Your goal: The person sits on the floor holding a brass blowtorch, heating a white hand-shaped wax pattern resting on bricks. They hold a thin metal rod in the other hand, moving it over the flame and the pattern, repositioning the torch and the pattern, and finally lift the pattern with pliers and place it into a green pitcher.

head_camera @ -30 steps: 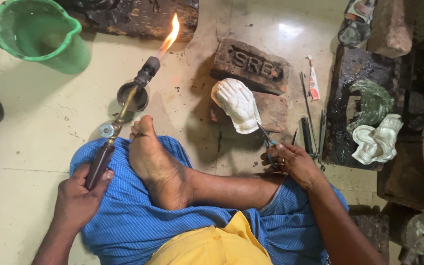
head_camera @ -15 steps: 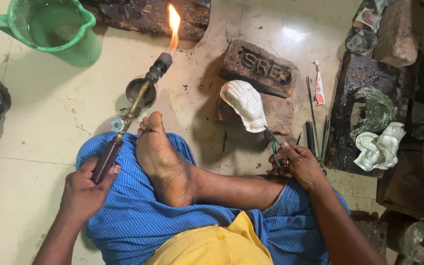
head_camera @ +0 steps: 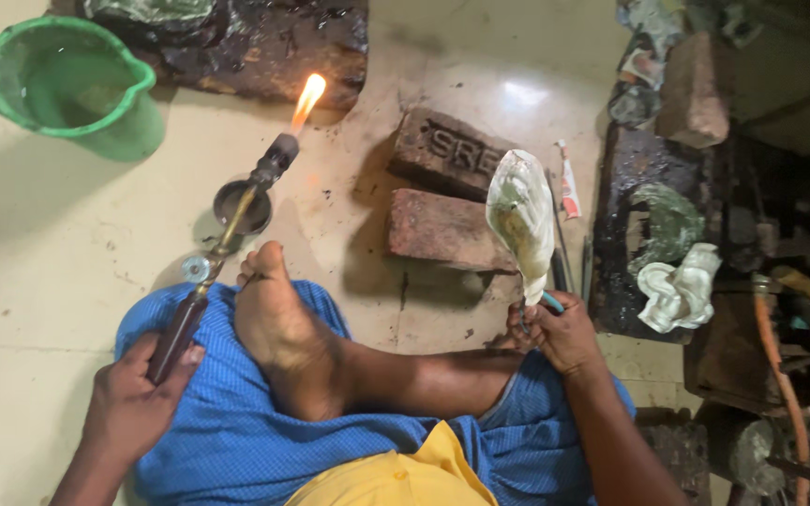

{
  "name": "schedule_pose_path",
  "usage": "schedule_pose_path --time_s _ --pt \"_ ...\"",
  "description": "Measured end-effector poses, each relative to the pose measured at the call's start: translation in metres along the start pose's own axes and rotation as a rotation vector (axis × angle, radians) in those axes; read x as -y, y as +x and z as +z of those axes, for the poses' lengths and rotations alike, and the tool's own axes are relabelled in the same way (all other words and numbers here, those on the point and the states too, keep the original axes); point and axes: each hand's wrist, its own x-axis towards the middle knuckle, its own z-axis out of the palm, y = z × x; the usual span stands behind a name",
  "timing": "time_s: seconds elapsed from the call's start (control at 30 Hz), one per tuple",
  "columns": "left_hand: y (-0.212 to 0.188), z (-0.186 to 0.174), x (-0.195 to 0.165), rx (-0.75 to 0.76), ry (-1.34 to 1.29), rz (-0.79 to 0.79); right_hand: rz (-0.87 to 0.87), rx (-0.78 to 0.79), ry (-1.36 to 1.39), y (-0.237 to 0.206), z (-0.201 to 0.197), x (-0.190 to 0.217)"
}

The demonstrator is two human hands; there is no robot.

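Two hands are busy: the left hand [head_camera: 133, 408] grips a lit torch [head_camera: 227, 239], flame at twelve o'clock; the right hand [head_camera: 560, 328] clasps a pale shell-shaped piece [head_camera: 520, 220] above the bricks [head_camera: 442, 225]. Best keep flame clear of the foot [head_camera: 283, 328].

Small red-white tube [head_camera: 567, 180] beside bricks [head_camera: 447, 192]

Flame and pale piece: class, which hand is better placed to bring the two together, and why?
Probably the left hand: it grips the torch, whose flame points freely over bare floor. The right hand holds the pale piece upright by a tool near the bricks, apart from the flame.
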Motion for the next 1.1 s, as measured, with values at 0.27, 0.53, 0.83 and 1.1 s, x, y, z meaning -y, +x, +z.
schedule_pose_path --time_s 0.27,0.53,0.83,1.1 --pt "0.0016 0.0048 0.0057 -0.011 -0.022 0.009 -0.083 0.131 0.136 -0.0005 -0.0087 0.0002" --pt "0.0027 0.0043 0.0047 0.033 0.001 -0.071 -0.074 0.149 0.164 -0.0030 -0.0060 0.0036" --pt "0.0027 0.0028 0.0011 0.040 -0.002 -0.098 -0.083 0.076 0.130 0.0006 -0.0089 0.0001" --pt "0.0050 0.0018 0.0004 0.066 0.012 -0.136 -0.187 -0.067 0.001 0.0009 -0.0033 0.0025"
